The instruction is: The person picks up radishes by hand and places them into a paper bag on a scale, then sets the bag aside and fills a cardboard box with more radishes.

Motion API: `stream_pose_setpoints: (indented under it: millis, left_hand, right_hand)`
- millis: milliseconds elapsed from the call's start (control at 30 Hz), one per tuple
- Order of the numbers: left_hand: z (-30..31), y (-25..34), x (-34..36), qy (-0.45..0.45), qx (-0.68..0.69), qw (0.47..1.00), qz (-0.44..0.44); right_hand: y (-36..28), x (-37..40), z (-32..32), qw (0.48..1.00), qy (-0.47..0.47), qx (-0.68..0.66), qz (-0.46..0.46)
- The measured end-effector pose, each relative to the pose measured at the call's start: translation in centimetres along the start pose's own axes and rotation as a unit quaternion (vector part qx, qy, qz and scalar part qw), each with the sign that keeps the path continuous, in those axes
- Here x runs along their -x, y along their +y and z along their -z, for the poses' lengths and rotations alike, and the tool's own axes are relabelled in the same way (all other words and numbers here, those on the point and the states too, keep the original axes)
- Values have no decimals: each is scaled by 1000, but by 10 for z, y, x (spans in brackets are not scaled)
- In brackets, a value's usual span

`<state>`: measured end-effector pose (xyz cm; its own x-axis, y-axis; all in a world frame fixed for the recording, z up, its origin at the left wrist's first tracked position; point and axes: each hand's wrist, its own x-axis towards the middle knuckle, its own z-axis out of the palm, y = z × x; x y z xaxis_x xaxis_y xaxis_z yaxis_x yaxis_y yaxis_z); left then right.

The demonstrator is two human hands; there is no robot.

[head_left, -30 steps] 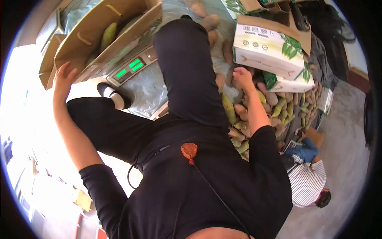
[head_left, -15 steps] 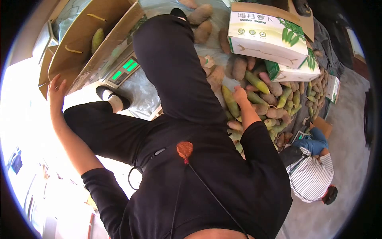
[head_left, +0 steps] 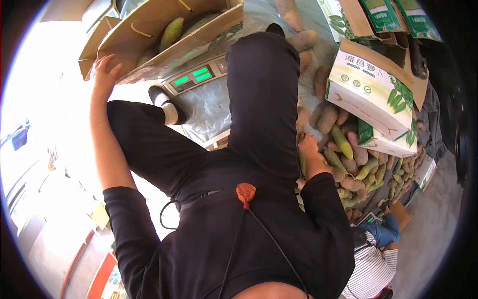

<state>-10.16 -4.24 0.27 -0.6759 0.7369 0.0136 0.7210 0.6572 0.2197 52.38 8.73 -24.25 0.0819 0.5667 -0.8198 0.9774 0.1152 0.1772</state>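
Observation:
My left hand is at the near left corner of an open cardboard box, its fingers spread apart and touching or close to the edge. Inside the box lies a green radish. Beside my right knee, my right hand reaches down into a pile of radishes with its fingers curled together. What they close on is hidden. A partly covered green radish lies right by this hand, and a longer green radish is just to its right.
A scale with a green lit display stands under the box. White printed cartons are stacked beyond the pile, with more green cartons behind. Brownish radishes lie on plastic sheeting. A person in a striped shirt is at lower right.
The view has shifted, so the box, scale and cartons appear in different places. My right hand remains in the pile, now closer to my knee; my left hand stays by the box corner.

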Motion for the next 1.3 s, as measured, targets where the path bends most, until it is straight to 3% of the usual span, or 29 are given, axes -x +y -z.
stream_pose_setpoints:
  millis: [167,267,333,467,533,767,867,933,1100,1167,1300]
  left_hand:
    - [-4,-1,2,-1,51,999,9]
    - [0,3,3,5,0,1000,-16]
    - [-1,4,3,9,-7,1000,-18]
    - [-5,-1,3,11,3,1000,-21]
    - [-5,-2,4,19,4,1000,-16]
    - [1,9,8,26,6,999,-18]
    - [7,19,10,20,-18,1000,-13]
    - [8,18,9,17,-14,1000,-8]
    - [10,19,10,-7,-6,1000,13]
    - [9,21,12,-8,-13,1000,18]
    - [11,20,13,-14,-1,1000,17]
  right_hand:
    - [-12,-5,-6,997,-11,62,32]
    - [-15,-9,-19,1000,-8,5,-10]
    - [-12,2,-21,995,44,65,61]
    - [-11,2,-21,991,64,93,78]
    - [-6,2,-17,998,39,33,34]
    - [20,34,0,990,109,-75,48]
    - [25,42,10,963,196,-171,77]
    - [26,41,20,893,253,-354,119]
    - [-3,73,98,833,344,-380,206]
    - [-6,77,128,758,363,-459,289]
    - [-37,116,212,663,410,-528,338]
